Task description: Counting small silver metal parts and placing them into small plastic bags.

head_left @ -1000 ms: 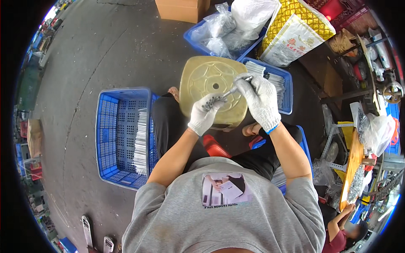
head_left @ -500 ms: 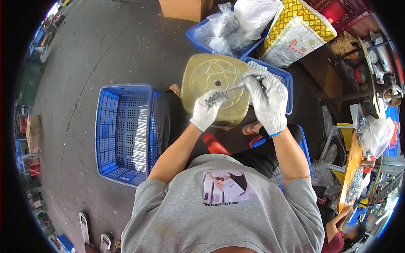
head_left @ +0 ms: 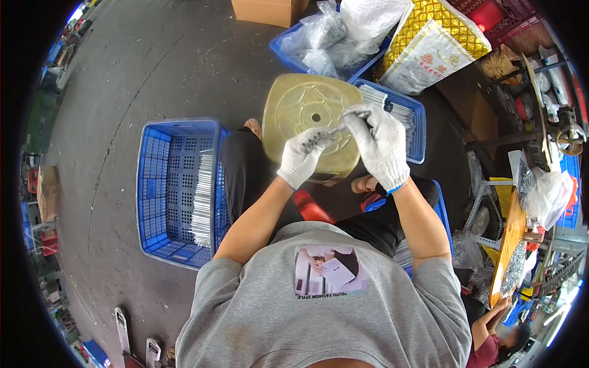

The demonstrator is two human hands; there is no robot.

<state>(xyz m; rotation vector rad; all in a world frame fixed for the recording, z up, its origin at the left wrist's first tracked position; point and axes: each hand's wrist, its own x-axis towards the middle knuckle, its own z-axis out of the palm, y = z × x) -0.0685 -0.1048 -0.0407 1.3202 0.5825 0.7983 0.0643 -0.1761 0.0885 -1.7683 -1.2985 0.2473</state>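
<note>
My left hand (head_left: 300, 156), in a white knit glove, is closed around several small grey metal pieces (head_left: 311, 141) showing at its fingertips. A thin silver metal rod (head_left: 334, 130) spans from there to my gloved right hand (head_left: 377, 147), whose curled fingers grip it; exactly where it meets the small pieces is too small to tell. Both hands are raised over a pale yellow plastic stool (head_left: 288, 101) between my legs. Just beyond my right hand, a blue crate (head_left: 420, 135) holds white rods (head_left: 374, 95). Another blue crate (head_left: 144, 184) on my left holds similar rods along its right side.
Bagged goods fill a blue bin (head_left: 285, 52), beside a yellow-patterned sack (head_left: 411, 37) and cardboard box (head_left: 264, 12). Shelving (head_left: 534, 122) and a wooden plank (head_left: 509, 245) line the right, where another person (head_left: 485, 343) works low down. Concrete floor (head_left: 98, 122) extends left.
Both hands drifted a little right, then my right hand came back leftward, with the rod still held between them. The other person's hands stay by the plank.
</note>
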